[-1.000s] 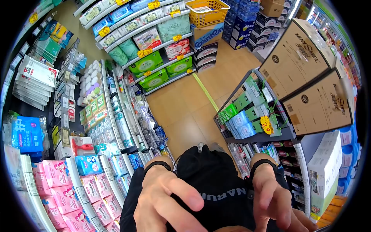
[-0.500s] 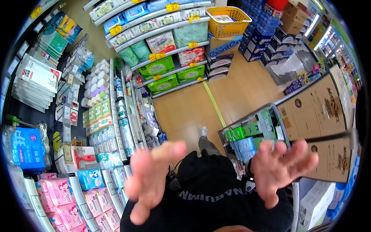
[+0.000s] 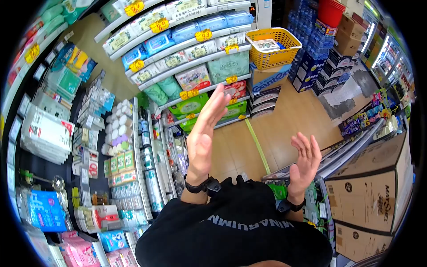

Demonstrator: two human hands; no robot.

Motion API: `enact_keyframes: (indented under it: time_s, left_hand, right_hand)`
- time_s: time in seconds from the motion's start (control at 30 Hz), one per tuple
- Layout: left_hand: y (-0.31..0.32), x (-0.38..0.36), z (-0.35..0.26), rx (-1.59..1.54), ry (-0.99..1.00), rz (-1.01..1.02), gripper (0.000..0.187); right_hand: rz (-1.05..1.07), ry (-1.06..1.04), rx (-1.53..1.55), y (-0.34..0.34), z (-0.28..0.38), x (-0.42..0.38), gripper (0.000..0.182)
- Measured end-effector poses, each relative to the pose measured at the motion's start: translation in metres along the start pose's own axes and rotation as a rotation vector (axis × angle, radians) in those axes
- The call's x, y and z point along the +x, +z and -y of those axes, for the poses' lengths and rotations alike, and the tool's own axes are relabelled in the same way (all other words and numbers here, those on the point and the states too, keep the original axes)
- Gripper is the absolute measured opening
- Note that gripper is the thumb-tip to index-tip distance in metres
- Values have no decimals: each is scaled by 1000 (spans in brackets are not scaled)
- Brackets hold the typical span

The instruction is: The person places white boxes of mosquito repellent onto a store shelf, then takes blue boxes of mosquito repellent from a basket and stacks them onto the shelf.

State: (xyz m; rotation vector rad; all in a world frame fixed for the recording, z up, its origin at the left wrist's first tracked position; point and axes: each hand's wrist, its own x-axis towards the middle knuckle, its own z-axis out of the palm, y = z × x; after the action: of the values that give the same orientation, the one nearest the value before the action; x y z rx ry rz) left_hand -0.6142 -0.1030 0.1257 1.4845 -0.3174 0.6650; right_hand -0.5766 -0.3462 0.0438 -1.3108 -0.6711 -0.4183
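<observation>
My left hand (image 3: 205, 133) is raised in front of me, fingers straight and together, palm turned toward the right, holding nothing. My right hand (image 3: 304, 163) is lifted lower and to the right, fingers spread, palm facing the left hand, also holding nothing. The two hands are apart with a wide gap between them. Each wrist carries a black band. Below them is my black shirt (image 3: 231, 231). Behind the left hand stand shelves of green tissue packs (image 3: 191, 104).
Left shelving (image 3: 133, 147) holds bottles, packets and pink packs. Brown cardboard boxes (image 3: 369, 196) sit on a rack at the right. A yellow basket (image 3: 273, 46) rests on stacked boxes ahead. The tan floor aisle (image 3: 289, 120) with a green line runs forward.
Both hands have risen from low near my waist to chest height and turned palm to palm. The view has tilted upward, showing more of the far shelves.
</observation>
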Motion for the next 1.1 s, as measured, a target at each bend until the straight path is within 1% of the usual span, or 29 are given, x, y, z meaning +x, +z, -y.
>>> enact_keyframes:
  time_s: [0.07,0.13,0.2,0.23,0.27,0.3,0.37,0.43,0.5,0.73,0.8,0.87,0.97,1.07,1.1]
  left_hand:
    - [3,17,22,59,1,57,97]
    - [10,30,43,-1,4,58,95]
    - [10,40,66,-44,-56,100,93]
    - [11,46,77,-63,-74,110,89]
    - [12,52,86,-68,-75,112,89]
    - [13,57,94,-74,-105,123,86]
    - [17,69,107,-125,-152,138,80]
    - [24,82,122,-156,-179,162,79]
    - [31,98,138,-204,-213,213,74]
    - [57,175,218,-339,-252,364,66]
    - [63,205,236,-382,-260,404,65]
    - [64,235,251,-401,-291,430,65]
    - [59,275,269,-416,-307,447,65]
    - [45,309,289,-406,-321,454,65]
    - [38,319,293,-390,-357,448,65]
  right_hand:
    - [-12,22,2,-1,-11,8,77]
    - [-10,99,2,-3,-22,16,77]
    - [-28,118,6,-7,-33,22,76]
    - [-40,158,33,-9,-38,24,75]
    - [-52,201,60,-11,-43,28,74]
    - [-87,222,60,-8,-44,34,69]
    - [-91,248,28,-15,-55,39,66]
    - [-101,273,-12,-20,-62,43,63]
    - [-158,317,-27,-21,-71,49,59]
    - [-357,299,-146,-27,-112,92,59]
    - [-394,334,-130,-26,-125,114,56]
    - [-427,326,-173,-23,-136,137,55]
    - [-418,261,-166,-23,-162,172,52]
    - [-381,270,-139,-15,-188,211,51]
    - [-354,262,-150,-12,-198,223,49]
